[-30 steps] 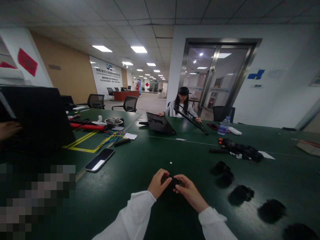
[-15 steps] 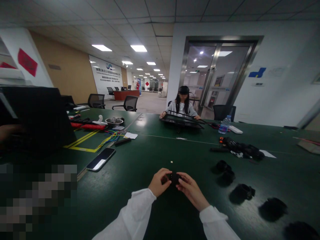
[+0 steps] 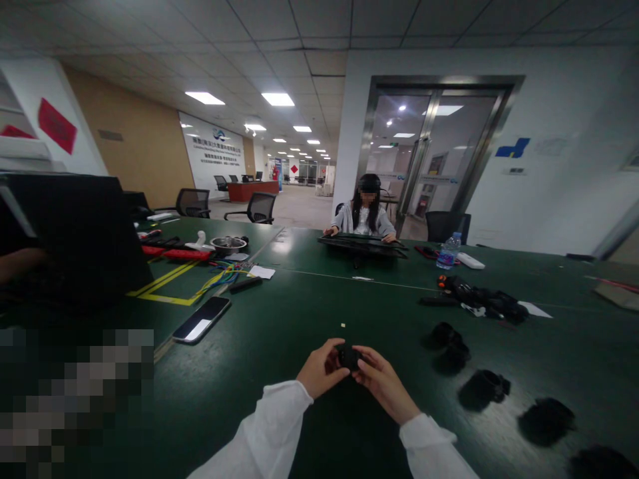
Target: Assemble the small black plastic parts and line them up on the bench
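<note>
Between both hands I hold a small round black part [image 3: 349,358], just above the green table [image 3: 249,372]. My left hand [image 3: 322,368] is closed on its left side, thumb below and fingers on top. From the right, my right hand [image 3: 382,379] pinches the same part with thumb and fingertips. The fingers cover much of it, so its exact kind does not show. Beyond it lies a tiny pale square [image 3: 343,325]. Several black ring-like parts, one of them a collar with a lug [image 3: 485,386], form a slanting row to the right.
A phone [image 3: 202,320] lies to the left, near coloured wires [image 3: 219,276] and a metal bowl [image 3: 228,244]. A black monitor-like box [image 3: 80,233] stands far left. Across the table, a person [image 3: 367,209] holds a flat black panel [image 3: 359,246]. A water bottle [image 3: 448,250] stands right.
The black part has turned slightly between my fingers, and my left thumb has shifted to the right along it. Across the table, the person's black panel has tipped flatter.
</note>
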`<state>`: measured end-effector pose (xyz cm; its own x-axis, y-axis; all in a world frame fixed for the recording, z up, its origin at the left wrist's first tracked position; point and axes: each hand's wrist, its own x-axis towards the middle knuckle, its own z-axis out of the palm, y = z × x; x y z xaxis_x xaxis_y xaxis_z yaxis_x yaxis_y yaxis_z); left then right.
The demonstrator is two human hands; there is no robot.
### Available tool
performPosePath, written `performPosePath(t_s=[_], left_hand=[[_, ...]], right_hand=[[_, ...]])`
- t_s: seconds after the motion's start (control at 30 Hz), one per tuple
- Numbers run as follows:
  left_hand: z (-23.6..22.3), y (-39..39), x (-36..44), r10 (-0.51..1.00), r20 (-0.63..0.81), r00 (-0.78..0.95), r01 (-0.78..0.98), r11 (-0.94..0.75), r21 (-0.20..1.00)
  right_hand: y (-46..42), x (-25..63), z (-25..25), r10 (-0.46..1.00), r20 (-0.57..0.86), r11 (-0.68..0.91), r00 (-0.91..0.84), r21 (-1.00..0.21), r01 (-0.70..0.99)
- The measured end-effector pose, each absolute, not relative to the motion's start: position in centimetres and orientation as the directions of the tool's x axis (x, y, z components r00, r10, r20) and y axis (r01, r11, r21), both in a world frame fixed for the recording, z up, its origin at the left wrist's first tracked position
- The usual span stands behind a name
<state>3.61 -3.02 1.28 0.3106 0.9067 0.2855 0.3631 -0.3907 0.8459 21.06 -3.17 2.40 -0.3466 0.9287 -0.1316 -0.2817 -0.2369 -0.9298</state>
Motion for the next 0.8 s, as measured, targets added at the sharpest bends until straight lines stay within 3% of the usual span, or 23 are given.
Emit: performPosePath(t_s=[0.17, 0.43, 0.63, 0.8], left_hand=[[1.28, -3.01, 3.69, 0.890, 0.342, 0.300, 0.386, -0.441, 0.810], [1.25, -2.84, 3.63, 0.932, 0.247, 0.264, 0.462, -0.347, 0.816], [1.49, -2.93, 3.61, 0.891, 0.402, 0.210, 0.407, -0.453, 0.793], [1.24, -2.87, 3.59, 0.875, 0.433, 0.216, 0.378, -0.484, 0.789]], right_hand=[[-2.95, 21.09, 1.99, 0.933, -0.130, -0.240, -0.337, -0.920, -0.311], [-2.93, 21.42, 1.65, 0.914, -0.120, -0.232, -0.388, -0.938, -0.258], [-3.06, 21.18, 2.11, 0.905, -0.101, -0.223, -0.414, -0.941, -0.256], [-2.93, 20.97, 1.83, 0.918, -0.113, -0.223, -0.380, -0.940, -0.259]])
